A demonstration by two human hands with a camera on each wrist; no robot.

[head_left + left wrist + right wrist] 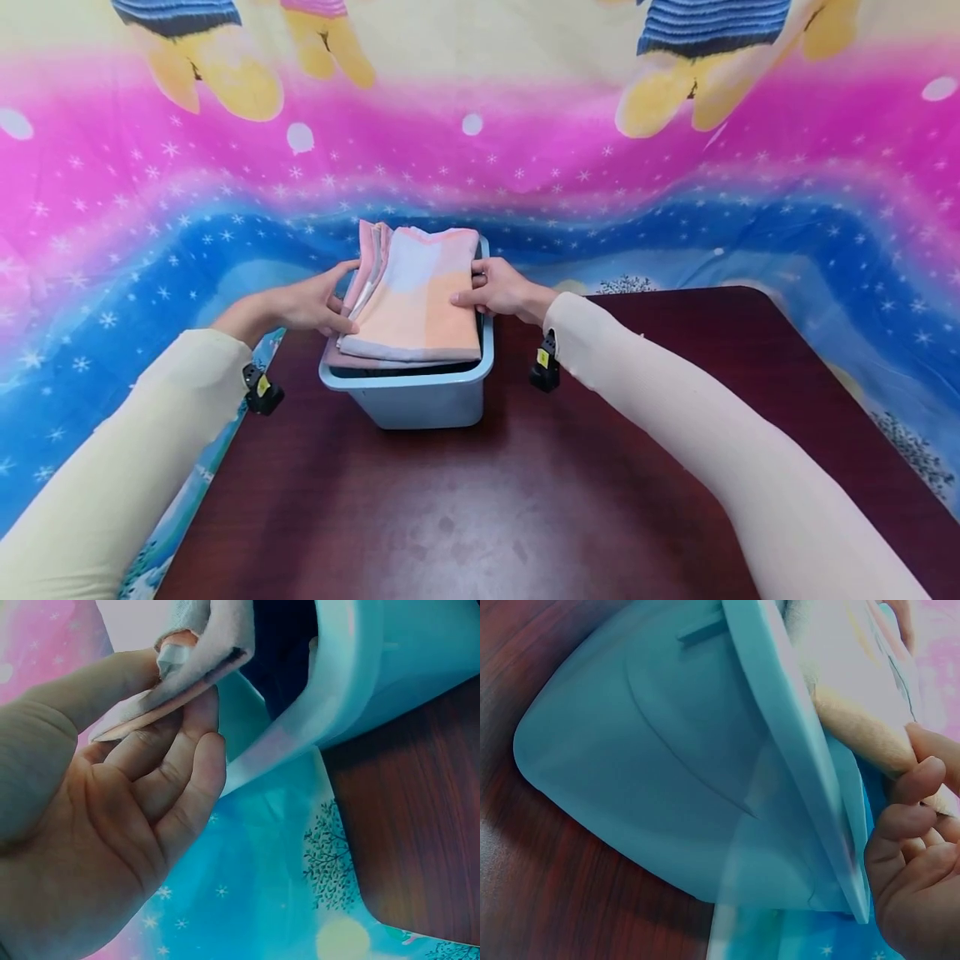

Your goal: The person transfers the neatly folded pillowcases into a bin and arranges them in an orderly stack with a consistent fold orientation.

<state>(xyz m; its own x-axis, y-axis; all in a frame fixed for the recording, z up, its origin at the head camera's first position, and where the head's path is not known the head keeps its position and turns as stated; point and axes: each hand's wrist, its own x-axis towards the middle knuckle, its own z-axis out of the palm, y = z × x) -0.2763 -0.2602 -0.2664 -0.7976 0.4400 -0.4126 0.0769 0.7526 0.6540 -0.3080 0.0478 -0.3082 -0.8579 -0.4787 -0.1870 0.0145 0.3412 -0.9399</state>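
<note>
A folded cloth (420, 292) in pale orange, pink and lilac lies across the top of a light blue plastic bin (427, 400). My left hand (311, 304) pinches the cloth's left edge, thumb on top and fingers beneath, as the left wrist view shows with the folded layers (187, 682) between them. At the opposite edge, my right hand (506, 290) pinches the cloth between thumb and fingers, beside the bin's rim (787, 742). Several folded layers stand up at the cloth's left side. Most of the bin's inside is hidden by the cloth; something dark shows within it in the left wrist view.
The bin stands on a dark reddish-brown table (600, 500), near its far left corner. Behind and around the table hangs a printed curtain (525, 158) in pink and blue with snowflakes. A small black device (546, 367) is strapped to each wrist.
</note>
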